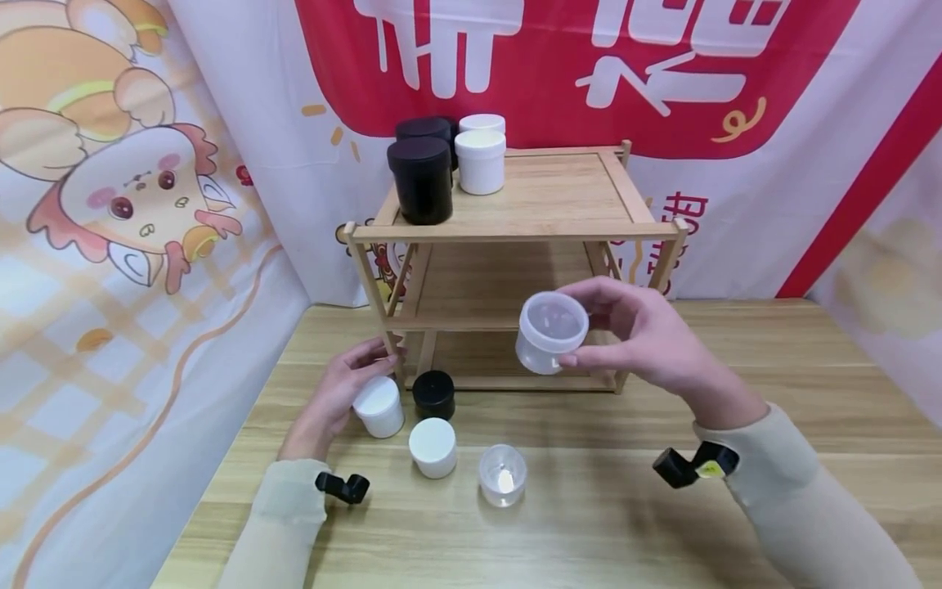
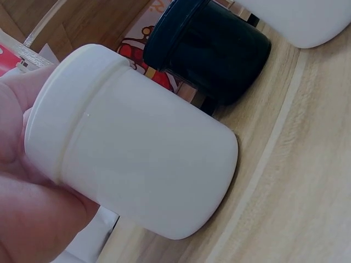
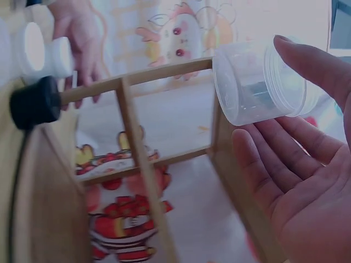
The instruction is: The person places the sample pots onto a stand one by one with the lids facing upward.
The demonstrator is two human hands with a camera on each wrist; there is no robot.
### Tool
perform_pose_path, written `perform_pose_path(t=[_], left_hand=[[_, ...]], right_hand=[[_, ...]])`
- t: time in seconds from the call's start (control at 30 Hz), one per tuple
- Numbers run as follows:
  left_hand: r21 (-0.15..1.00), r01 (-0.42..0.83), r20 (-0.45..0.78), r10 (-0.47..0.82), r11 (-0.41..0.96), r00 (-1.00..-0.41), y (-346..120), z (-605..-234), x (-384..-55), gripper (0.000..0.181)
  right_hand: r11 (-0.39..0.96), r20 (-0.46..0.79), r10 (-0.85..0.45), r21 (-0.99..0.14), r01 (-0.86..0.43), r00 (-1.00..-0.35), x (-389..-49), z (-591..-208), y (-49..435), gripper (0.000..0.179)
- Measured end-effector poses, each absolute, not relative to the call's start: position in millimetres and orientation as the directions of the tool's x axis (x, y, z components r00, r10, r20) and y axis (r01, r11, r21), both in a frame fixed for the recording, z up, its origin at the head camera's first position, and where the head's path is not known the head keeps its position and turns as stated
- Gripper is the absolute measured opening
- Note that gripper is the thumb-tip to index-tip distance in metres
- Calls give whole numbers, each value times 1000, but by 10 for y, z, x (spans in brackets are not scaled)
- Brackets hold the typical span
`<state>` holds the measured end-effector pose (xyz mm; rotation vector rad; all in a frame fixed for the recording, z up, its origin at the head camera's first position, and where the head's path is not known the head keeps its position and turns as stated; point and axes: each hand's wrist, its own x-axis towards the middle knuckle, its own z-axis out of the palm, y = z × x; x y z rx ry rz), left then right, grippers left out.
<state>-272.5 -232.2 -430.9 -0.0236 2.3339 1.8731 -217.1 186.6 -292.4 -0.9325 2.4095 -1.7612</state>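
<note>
My right hand (image 1: 643, 331) pinches a clear plastic jar (image 1: 543, 348) between thumb and fingers. It is in the air before the wooden shelf rack (image 1: 515, 233), its round top tilted towards me. In the right wrist view, the clear jar (image 3: 247, 85) has a threaded-looking neck under the thumb. My left hand (image 1: 344, 391) holds the rack's front left leg low down. A lidded white jar (image 1: 379, 406) stands against that hand and fills much of the left wrist view; it hides most of the fingers there.
On the table stand a black jar (image 1: 434, 395), another white jar (image 1: 432, 448) and a second clear jar (image 1: 503, 476). The rack's top tier carries black jars (image 1: 423, 184) and white jars (image 1: 482, 162) at the left. A printed cloth (image 1: 243, 98) hangs behind.
</note>
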Motion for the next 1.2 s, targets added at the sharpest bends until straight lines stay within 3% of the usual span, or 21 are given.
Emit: perform_pose_path(t=[0.4,0.83,1.2], left_hand=[[983,-65,-83,95,174,-992,-2326,-4340,-2714,56],[978,-74,-94,94,193,-991,-2329,-4313,-2710,54],[984,-58,-77,115,167,-990,-2321,-4322,-2714,53]], right_hand=[[243,363,-461,-826,-509,-810,-2081,-2312,1827,61],[257,326,-303,-877,-407,-895,-2327,-1905,1745,55],[379,246,-256,-864,-331,-935,-2520,-1686,1630,62]])
